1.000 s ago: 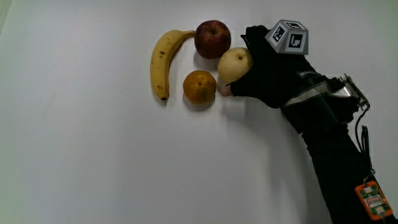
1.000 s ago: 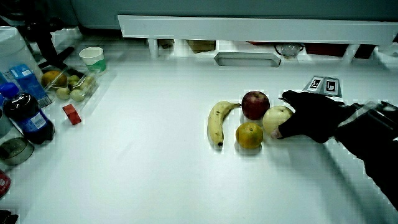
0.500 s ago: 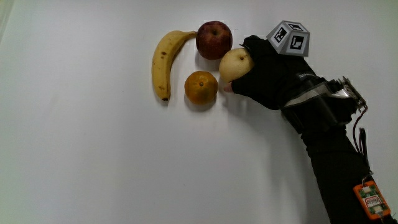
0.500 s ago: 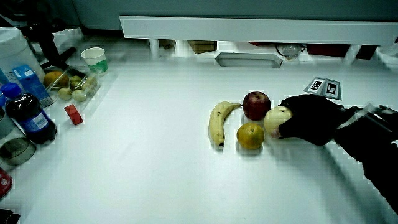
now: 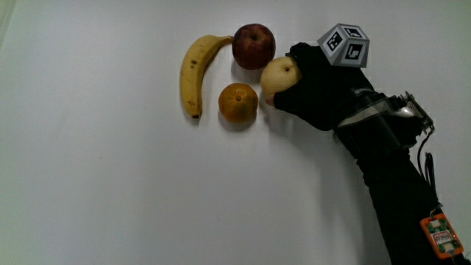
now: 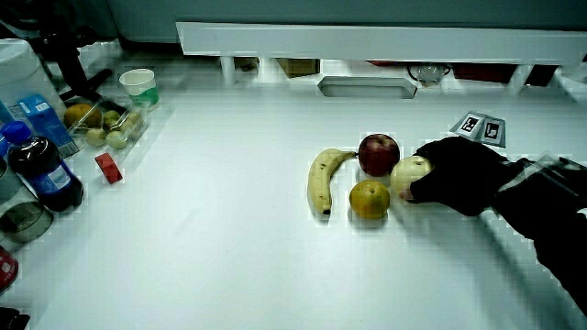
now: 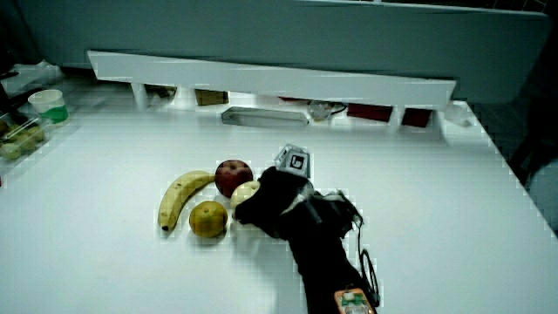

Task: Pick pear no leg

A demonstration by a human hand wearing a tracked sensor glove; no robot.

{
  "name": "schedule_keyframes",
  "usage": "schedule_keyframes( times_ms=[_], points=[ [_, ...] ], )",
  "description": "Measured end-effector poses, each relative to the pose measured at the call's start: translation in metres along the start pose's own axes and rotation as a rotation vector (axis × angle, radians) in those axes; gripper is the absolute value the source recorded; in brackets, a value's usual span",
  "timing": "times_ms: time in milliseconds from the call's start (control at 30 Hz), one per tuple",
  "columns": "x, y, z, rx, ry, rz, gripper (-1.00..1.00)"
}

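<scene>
- Where the four fruits lie grouped on the white table (image 5: 110,191), the hand (image 5: 316,88) is wrapped around the pear (image 5: 277,75), its fingers curled over the fruit's side and closed on it; the patterned cube (image 5: 344,45) sits on the back of the glove.
- The pear rests on the table, pale yellow, touching or just beside the apple (image 5: 253,46) and near the orange (image 5: 238,102); only the part facing those fruits shows past the glove.
- In both side views the hand (image 6: 459,174) (image 7: 270,205) lies low on the table with the pear (image 6: 408,172) (image 7: 245,194) against its palm.
- The black forearm (image 5: 401,191) runs from the hand toward the person, with an orange tag (image 5: 440,236) near its end.
- The orange lies nearer to the person than the apple, and the banana (image 5: 193,72) curves beside both, well clear of the pear.
- In a side view, a dark bottle (image 6: 43,171), a small red block (image 6: 108,167), a clear tray of small fruit (image 6: 103,126) and a paper cup (image 6: 138,87) stand at the table's edge, well apart from the fruit group.
- A low white partition (image 6: 367,41) runs along the table's edge farthest from the person.
</scene>
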Motion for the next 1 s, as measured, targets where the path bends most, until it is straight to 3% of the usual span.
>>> schedule_keyframes(
  times_ms=[267,333,433,633,667,700,800,833,867,900,933,967,1000],
  points=[
    [0.004,-0.018,0.018,0.039,0.019,0.038,1.00],
    [0.008,-0.021,0.021,0.064,-0.001,0.017,1.00],
    [0.007,-0.031,0.029,0.064,0.019,0.044,1.00],
    [0.015,-0.043,0.035,0.082,-0.010,0.042,1.00],
    [0.024,-0.038,0.033,0.059,0.034,0.094,1.00],
    [0.021,-0.046,0.037,0.086,0.008,0.050,1.00],
    [0.028,-0.055,0.043,0.104,0.050,0.079,1.00],
    [0.034,-0.055,0.044,0.103,0.038,0.044,1.00],
    [0.052,-0.043,0.038,0.090,0.061,0.090,1.00],
    [0.043,-0.059,0.046,0.114,0.038,0.039,1.00],
    [0.061,-0.048,0.041,0.107,0.054,0.081,1.00],
    [0.051,-0.064,0.050,0.142,0.056,0.025,1.00],
    [0.055,-0.066,0.051,0.130,0.060,0.035,1.00]
  ],
)
